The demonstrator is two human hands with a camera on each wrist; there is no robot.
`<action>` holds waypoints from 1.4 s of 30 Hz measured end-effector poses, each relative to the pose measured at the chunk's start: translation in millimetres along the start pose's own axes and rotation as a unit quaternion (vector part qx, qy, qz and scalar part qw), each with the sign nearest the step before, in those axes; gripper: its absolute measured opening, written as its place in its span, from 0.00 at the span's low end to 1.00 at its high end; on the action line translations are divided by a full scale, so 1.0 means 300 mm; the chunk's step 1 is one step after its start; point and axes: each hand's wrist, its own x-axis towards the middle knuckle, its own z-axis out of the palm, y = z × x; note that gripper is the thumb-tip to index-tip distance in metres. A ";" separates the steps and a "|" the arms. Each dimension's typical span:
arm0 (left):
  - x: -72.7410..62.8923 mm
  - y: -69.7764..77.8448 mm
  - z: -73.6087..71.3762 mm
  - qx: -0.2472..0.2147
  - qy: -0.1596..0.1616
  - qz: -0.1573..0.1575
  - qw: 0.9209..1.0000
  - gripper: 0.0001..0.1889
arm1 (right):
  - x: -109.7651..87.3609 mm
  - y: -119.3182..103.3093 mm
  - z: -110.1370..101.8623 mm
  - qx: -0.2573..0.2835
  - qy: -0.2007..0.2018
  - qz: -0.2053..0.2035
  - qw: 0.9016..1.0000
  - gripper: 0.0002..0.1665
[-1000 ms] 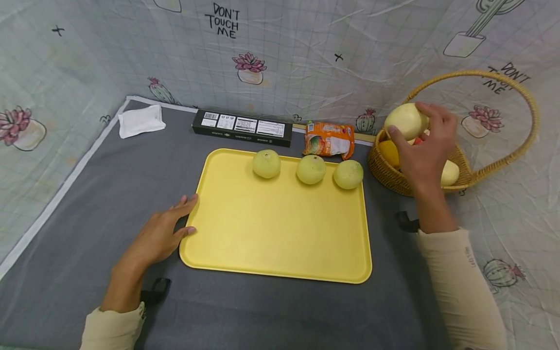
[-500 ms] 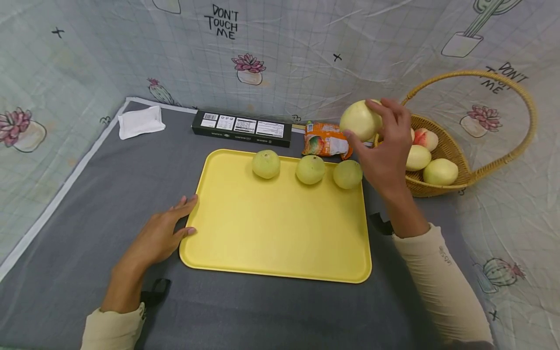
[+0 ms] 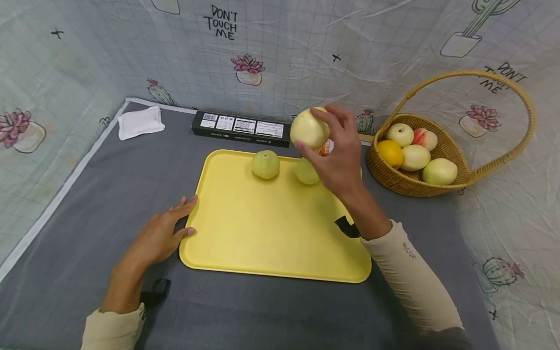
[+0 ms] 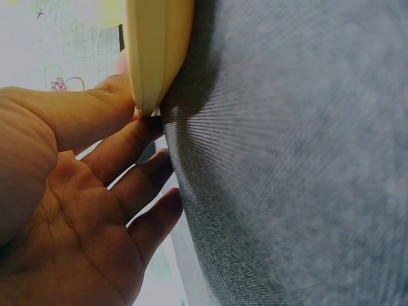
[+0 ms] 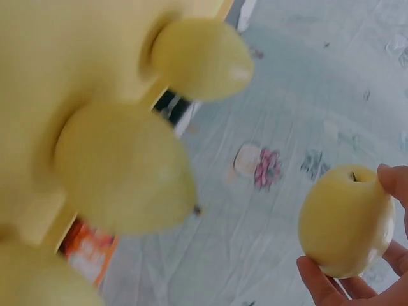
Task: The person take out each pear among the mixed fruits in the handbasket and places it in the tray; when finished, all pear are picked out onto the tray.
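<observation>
My right hand (image 3: 337, 150) holds a pale yellow apple (image 3: 308, 129) between thumb and fingers, raised over the far edge of the yellow tray (image 3: 271, 228). In the right wrist view the stem dimple of the apple (image 5: 347, 220) shows. My left hand (image 3: 159, 236) rests at the tray's left rim, thumb and fingertips touching it, fingers loosely extended. Yellow-green round fruits stand in a row along the tray's far edge: one to the left (image 3: 265, 164), a middle one (image 3: 306, 172) partly covered, and a third mostly hidden behind my right hand.
A wicker basket (image 3: 395, 182) with a tall handle stands at the right, with an orange fruit (image 3: 391, 153), a pinkish peach (image 3: 425, 139) and several pale fruits inside. Behind the tray lie a black box (image 3: 240, 129) and a mostly hidden orange packet (image 3: 324, 148). A white packet (image 3: 141, 122) lies far left.
My right hand has carried the apple leftward from above the basket to above the tray's far edge. The left hand and the fruits on the tray have stayed in place.
</observation>
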 end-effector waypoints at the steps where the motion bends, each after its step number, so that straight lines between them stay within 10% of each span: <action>1: 0.000 0.000 0.000 0.001 0.000 0.001 1.000 0.43 | -0.001 -0.010 0.013 0.001 -0.006 -0.002 1.000 0.37; 25: -0.002 0.005 -0.010 0.005 -0.002 0.002 1.000 0.42 | -0.032 -0.170 0.386 0.075 -0.142 0.027 0.987 0.37; 42: -0.004 0.007 -0.013 0.005 0.001 0.005 1.000 0.41 | -0.086 -0.216 0.600 0.021 -0.218 0.111 0.969 0.38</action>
